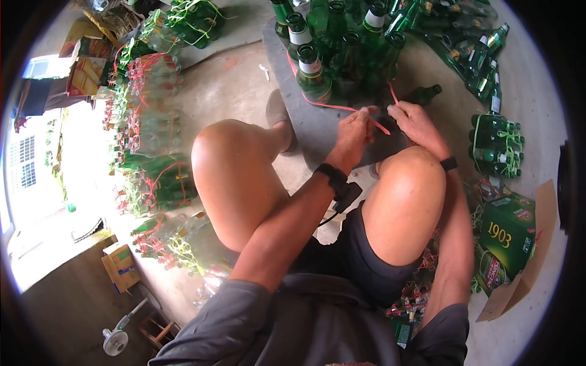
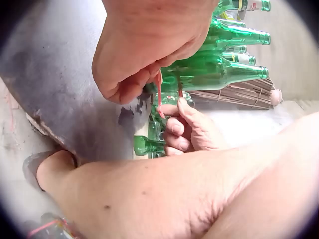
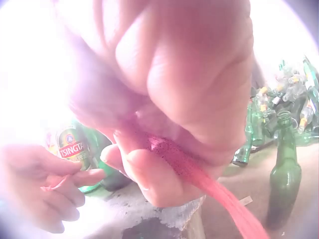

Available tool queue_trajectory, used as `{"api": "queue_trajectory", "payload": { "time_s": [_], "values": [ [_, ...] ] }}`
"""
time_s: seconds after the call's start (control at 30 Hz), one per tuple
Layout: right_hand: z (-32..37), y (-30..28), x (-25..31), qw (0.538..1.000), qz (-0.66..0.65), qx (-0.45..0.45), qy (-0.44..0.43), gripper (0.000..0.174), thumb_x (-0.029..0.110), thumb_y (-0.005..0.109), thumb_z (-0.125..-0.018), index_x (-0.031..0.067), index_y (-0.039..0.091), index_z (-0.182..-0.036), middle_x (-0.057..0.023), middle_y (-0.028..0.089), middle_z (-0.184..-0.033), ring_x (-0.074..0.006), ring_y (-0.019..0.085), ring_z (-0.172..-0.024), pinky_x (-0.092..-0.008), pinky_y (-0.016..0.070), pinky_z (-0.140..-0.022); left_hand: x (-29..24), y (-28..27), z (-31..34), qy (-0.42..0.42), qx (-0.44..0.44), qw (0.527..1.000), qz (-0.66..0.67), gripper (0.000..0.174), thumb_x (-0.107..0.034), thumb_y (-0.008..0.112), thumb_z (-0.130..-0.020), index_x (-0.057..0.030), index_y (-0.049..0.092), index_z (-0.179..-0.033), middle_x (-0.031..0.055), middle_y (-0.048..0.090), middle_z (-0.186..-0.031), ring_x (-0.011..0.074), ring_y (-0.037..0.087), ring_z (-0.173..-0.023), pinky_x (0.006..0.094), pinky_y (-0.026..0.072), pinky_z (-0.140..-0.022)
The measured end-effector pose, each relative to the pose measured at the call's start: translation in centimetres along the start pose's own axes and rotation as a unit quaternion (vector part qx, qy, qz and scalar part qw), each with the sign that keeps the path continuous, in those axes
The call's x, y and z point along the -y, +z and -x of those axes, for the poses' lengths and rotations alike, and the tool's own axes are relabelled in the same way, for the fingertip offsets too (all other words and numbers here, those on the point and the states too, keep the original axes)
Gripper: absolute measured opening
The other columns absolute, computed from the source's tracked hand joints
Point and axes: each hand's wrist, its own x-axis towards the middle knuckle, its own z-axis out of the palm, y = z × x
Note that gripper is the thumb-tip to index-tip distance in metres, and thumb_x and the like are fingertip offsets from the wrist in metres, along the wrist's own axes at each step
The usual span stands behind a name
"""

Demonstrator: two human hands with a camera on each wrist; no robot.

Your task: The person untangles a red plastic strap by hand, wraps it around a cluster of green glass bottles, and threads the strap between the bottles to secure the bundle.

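Note:
A cluster of green glass bottles (image 1: pixel 313 79) stands upright on a dark grey slab. Round its near side runs a red plastic strap (image 1: pixel 332 106). My left hand (image 1: pixel 356 131) pinches the strap at the near edge of the cluster, and a short loose end sticks out past the fingers. Just to its right, my right hand (image 1: pixel 418 125) grips another stretch of the strap, which leads up to the bottles. Seen from the right wrist, the flattened pink-red strap (image 3: pixel 214 186) passes out of the right hand's curled fingers. The far side of the strap is hidden behind the bottles.
One green bottle (image 1: pixel 425 94) lies right of the cluster, with many loose bottles (image 1: pixel 482 58) heaped behind it. Tied bottle bundles (image 1: pixel 497 145) sit at the right, more (image 1: pixel 152 110) along the left. An open carton (image 1: pixel 525 268) stands at right. My knees flank the slab's (image 1: pixel 317 143) near edge.

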Motion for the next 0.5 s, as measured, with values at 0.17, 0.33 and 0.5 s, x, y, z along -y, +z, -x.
{"api": "queue_trajectory", "payload": {
  "time_s": [0.17, 0.33, 0.5],
  "values": [
    [1.2, 0.5, -1.1, 0.997, -0.058, 0.049, -0.001, 0.036, 0.032, 0.062, -0.102, 0.001, 0.069, -0.086, 0.0047, 0.054, -0.071, -0.0054, 0.046, -0.068, -0.0281, 0.0384, -0.059, 0.3, 1.4, -0.6, -0.017, 0.038, 0.999, -0.03, 0.037, -0.032, 0.052, -0.108, -0.0052, 0.066, -0.13, -0.0025, 0.047, -0.08, 0.0119, 0.047, -0.074, 0.0314, 0.0438, -0.067],
    [1.3, 1.4, -1.9, 0.978, -0.208, 0.029, -0.009, 0.03, 0.025, 0.062, -0.103, 0.0009, 0.069, -0.087, 0.0025, 0.06, -0.075, -0.006, 0.05, -0.072, -0.0268, 0.0417, -0.064, 0.4, 2.3, -1.3, -0.036, 0.048, 0.998, -0.016, 0.038, -0.032, 0.052, -0.109, -0.0055, 0.065, -0.131, -0.0029, 0.05, -0.082, 0.0123, 0.048, -0.076, 0.0312, 0.0441, -0.07],
    [2.3, 0.6, 0.5, 0.969, -0.238, 0.059, -0.002, 0.029, 0.025, 0.064, -0.103, 0.0007, 0.068, -0.088, 0.0006, 0.065, -0.081, -0.0059, 0.055, -0.077, -0.0251, 0.0444, -0.069, 1.1, 2.3, -2.1, -0.032, 0.057, 0.998, 0.006, 0.038, -0.034, 0.052, -0.109, -0.0057, 0.065, -0.131, -0.0028, 0.05, -0.082, 0.0122, 0.049, -0.076, 0.0312, 0.044, -0.071]
  ]
}}
